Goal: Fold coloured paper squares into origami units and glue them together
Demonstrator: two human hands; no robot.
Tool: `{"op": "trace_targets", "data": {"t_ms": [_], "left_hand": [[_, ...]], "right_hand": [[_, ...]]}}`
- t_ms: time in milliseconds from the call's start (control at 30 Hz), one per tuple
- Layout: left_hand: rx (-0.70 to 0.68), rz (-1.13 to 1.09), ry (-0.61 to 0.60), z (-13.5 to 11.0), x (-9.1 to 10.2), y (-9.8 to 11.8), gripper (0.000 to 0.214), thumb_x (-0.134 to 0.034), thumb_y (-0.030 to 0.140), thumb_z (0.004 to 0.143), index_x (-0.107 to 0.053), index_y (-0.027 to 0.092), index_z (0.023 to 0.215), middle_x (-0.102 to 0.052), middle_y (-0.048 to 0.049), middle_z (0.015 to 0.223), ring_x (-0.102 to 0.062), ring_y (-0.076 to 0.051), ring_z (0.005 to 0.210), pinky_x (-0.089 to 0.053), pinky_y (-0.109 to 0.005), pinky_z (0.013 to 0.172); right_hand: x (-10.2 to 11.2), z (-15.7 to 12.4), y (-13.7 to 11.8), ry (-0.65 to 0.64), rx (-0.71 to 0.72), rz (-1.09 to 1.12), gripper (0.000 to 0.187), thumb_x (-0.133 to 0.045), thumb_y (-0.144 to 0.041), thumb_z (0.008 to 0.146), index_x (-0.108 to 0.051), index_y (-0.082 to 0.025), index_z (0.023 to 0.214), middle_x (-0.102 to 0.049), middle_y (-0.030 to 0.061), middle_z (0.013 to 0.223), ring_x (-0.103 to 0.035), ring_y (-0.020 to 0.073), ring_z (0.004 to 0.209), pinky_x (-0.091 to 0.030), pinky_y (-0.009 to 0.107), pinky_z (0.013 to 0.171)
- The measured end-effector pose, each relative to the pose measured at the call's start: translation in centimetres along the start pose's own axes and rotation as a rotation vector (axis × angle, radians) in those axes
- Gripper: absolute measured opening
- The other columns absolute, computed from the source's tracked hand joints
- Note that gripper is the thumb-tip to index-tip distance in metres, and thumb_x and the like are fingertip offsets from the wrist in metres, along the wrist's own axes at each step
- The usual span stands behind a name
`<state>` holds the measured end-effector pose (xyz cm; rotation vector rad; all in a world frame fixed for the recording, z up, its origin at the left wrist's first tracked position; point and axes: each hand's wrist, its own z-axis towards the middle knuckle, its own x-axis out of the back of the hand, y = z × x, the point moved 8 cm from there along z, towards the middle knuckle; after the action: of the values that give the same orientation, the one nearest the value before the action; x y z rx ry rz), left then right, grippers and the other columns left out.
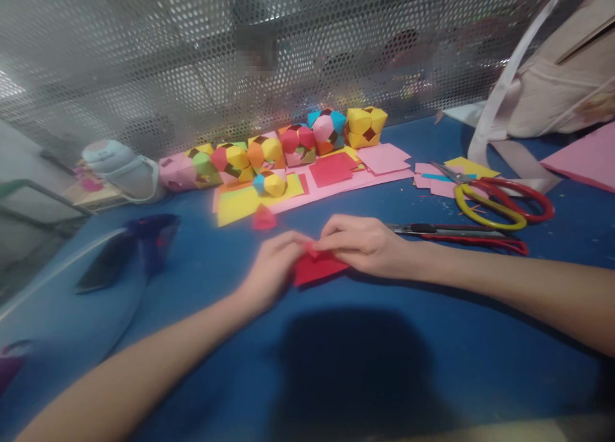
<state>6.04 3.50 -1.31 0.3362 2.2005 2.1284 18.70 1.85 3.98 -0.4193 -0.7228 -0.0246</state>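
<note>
A piece of red paper (319,269) lies low over the blue table between my two hands, with part of its upper edge folded or raised. My left hand (273,262) grips its left side, fingers pressed together at the top edge. From the right, my right hand (360,242) pinches the same paper near the middle of that edge. My fingers hide part of the fold. Just beyond my left hand sits a small folded red paper piece (264,218). A utility knife (423,229) lies beside my right wrist.
A row of colourful folded paper balls (266,152) lines the back, before a perforated metal panel (202,64). Paper sheets (331,170) lie in front. Scissors (490,198) rest on the right, a glue gun (154,230) and dark phone-like object (108,262) left, a white container (122,170) behind.
</note>
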Motion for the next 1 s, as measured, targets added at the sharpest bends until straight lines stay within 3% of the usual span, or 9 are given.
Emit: {"op": "trace_targets", "data": {"t_ms": [167,367,667,833,1000], "left_hand": [[-0.004,0.026,-0.02,-0.1,-0.2,0.0,0.014,-0.061,0.028,0.075,-0.068,0.017,0.077,-0.068,-0.0014,0.08,-0.059,-0.014,0.076,-0.043,-0.027,0.077],[-0.035,0.115,0.02,0.1,0.1,-0.1,0.019,-0.064,0.032,0.076,-0.069,0.019,0.088,-0.069,-0.0032,0.09,-0.061,-0.016,0.083,-0.044,-0.029,0.081],[-0.07,0.262,0.043,-0.2,0.0,0.9,0.019,-0.059,0.026,0.076,-0.068,0.017,0.09,-0.069,-0.0048,0.094,-0.061,-0.018,0.088,-0.044,-0.03,0.083],[-0.073,0.291,0.04,-0.1,-0.1,1.0,0.024,-0.06,0.037,0.078,-0.069,0.017,0.088,-0.069,-0.0052,0.092,-0.061,-0.018,0.086,-0.044,-0.03,0.082],[-0.068,0.307,0.095,0.1,0.5,0.8,0.023,-0.06,0.037,0.078,-0.071,0.018,0.084,-0.07,-0.0043,0.087,-0.061,-0.017,0.082,-0.044,-0.029,0.081]], "right_hand": [[-0.1,-0.1,0.1,-0.007,0.035,-0.044,0.022,-0.047,-0.012,0.088,-0.068,-0.014,0.094,-0.063,0.009,0.086,-0.058,0.0123,0.077,-0.048,0.023,0.067],[0.0,-0.1,1.2,-0.007,-0.055,0.076,0.026,-0.047,-0.008,0.083,-0.066,-0.016,0.097,-0.061,0.0078,0.089,-0.059,0.0128,0.082,-0.049,0.026,0.073],[-0.2,-0.1,1.2,-0.006,-0.068,0.105,0.024,-0.046,-0.007,0.083,-0.065,-0.015,0.095,-0.06,0.0079,0.09,-0.059,0.0133,0.084,-0.049,0.026,0.074],[-0.2,-0.1,1.3,0.002,-0.05,0.106,0.023,-0.045,-0.005,0.082,-0.063,-0.015,0.091,-0.06,0.0076,0.089,-0.058,0.0132,0.083,-0.048,0.026,0.073],[-0.1,0.0,1.7,0.03,-0.171,0.138,0.015,-0.047,-0.008,0.081,-0.058,-0.017,0.087,-0.061,0.005,0.084,-0.057,0.0128,0.079,-0.048,0.026,0.073]]}}
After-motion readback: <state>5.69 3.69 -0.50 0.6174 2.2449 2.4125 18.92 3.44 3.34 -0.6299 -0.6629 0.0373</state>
